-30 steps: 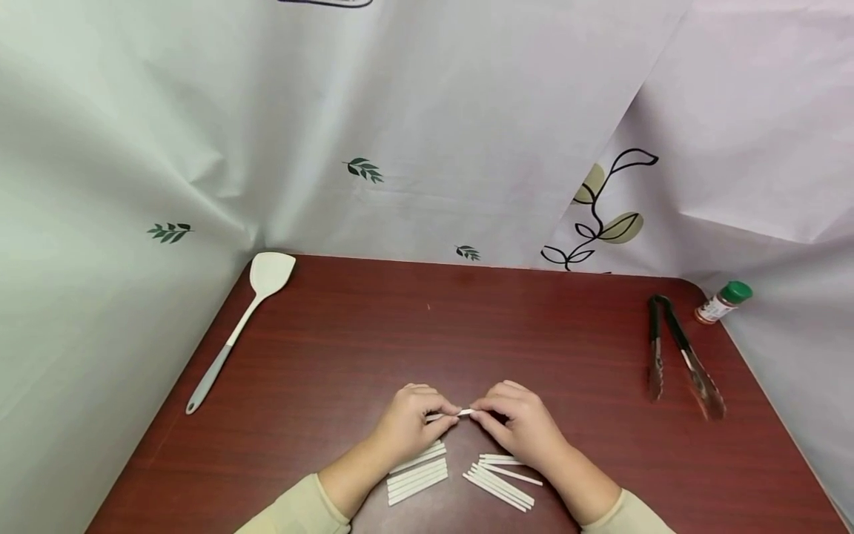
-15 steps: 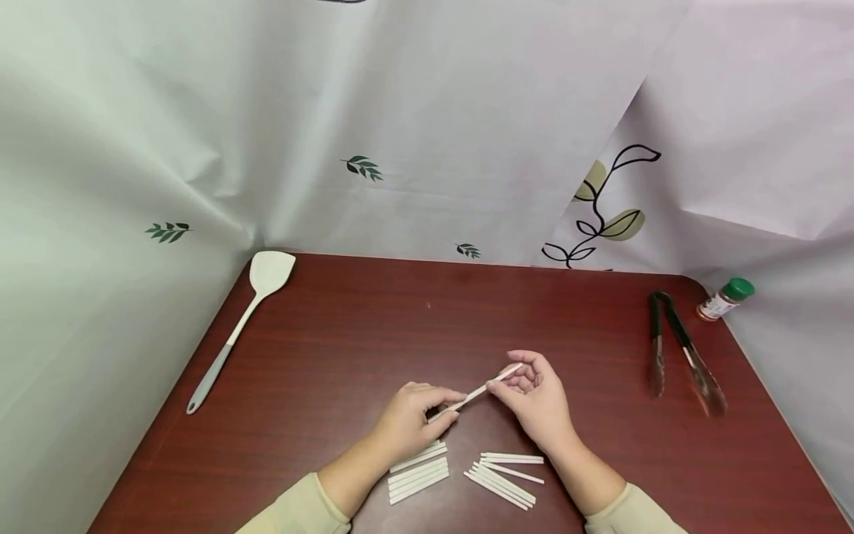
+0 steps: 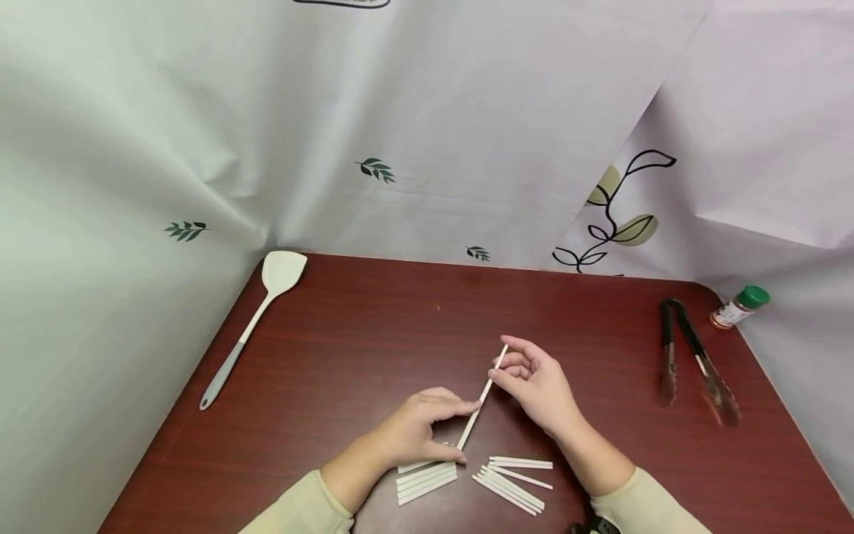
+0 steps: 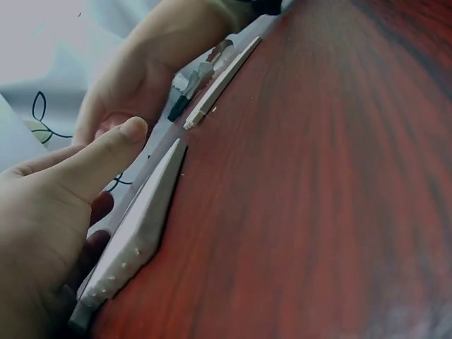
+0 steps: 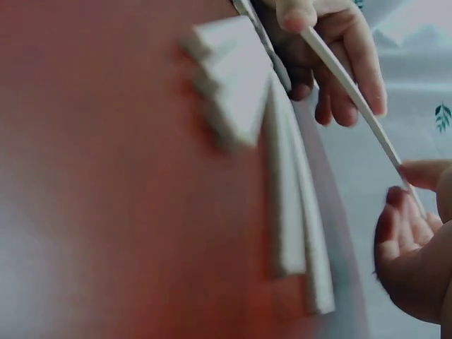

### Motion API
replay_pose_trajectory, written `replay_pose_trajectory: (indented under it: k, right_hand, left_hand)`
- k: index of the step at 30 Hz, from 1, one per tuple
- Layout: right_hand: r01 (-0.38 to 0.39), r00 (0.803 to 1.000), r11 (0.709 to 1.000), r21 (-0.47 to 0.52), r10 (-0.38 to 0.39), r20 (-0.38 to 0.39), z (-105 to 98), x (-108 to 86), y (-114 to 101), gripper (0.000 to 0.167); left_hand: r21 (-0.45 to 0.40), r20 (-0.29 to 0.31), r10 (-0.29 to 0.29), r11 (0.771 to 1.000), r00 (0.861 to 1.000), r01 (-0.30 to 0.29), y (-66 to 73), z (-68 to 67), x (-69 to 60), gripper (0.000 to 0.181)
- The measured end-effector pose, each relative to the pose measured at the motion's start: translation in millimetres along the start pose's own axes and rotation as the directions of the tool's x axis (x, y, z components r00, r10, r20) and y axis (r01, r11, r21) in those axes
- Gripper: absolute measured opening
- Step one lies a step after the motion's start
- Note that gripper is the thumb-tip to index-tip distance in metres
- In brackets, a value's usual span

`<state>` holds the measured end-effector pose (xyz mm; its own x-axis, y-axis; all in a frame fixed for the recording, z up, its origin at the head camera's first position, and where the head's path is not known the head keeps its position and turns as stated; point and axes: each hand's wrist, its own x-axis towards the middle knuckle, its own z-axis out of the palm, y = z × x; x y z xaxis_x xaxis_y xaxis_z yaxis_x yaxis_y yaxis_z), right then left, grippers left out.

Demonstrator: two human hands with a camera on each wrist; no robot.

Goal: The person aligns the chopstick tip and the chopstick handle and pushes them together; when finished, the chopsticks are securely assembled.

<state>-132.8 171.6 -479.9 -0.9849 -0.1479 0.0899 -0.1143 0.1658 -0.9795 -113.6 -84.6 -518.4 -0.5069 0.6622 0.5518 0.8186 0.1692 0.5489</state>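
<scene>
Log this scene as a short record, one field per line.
Left hand: thumb and fingers on a white stick
Right hand: holds the same stick toward its far end
Left group of sticks: roughly parallel, partly hidden by the left hand
Right group of sticks: partly fanned out
Surface: reddish-brown table
Table's left side: spatula, white head, grey grip
Table's right side: tongs, spread open; green-capped jar nearby
Backdrop: pale sheet, leaf prints
</scene>
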Motion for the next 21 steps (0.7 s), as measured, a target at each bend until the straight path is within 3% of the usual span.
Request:
replay_pose_trajectory:
  k: [4, 8, 13, 17, 21]
  right_hand:
    - [0.015, 0.997, 0.987, -0.159, -0.003, 0.076, 5, 15.1, -12, 0.073]
    - [0.068, 0.987, 0.948, -0.312, -0.018, 0.161, 16, 33.6, -19, 0.08]
    - [0.124, 0.961, 0.903, -0.411, -0.007, 0.275, 30, 60.2, -19, 0.083]
    - [0.094, 0.954, 0.874, -0.476, 0.059, 0.295, 43, 81.1, -18, 0.081]
    - [0.063, 0.956, 0.841, -0.537, 0.103, 0.273, 60, 100.3, -17, 0.076]
  left_hand:
    - [0.107, -0.077, 0.012, 0.994, 0.997, -0.004, -1.9, 0.7, 0.1, 0.079]
    - [0.208, -0.09, -0.075, 0.974, 0.993, 0.093, -1.3, -4.2, -1.6, 0.076]
    - [0.271, -0.095, -0.163, 0.945, 0.982, 0.183, -8.8, -16.5, -5.6, 0.073]
    - [0.318, -0.118, -0.174, 0.926, 0.978, 0.203, -19.2, -27.3, -10.0, 0.069]
    - [0.382, -0.129, -0.215, 0.89, 0.968, 0.248, -27.0, -37.5, -15.6, 0.066]
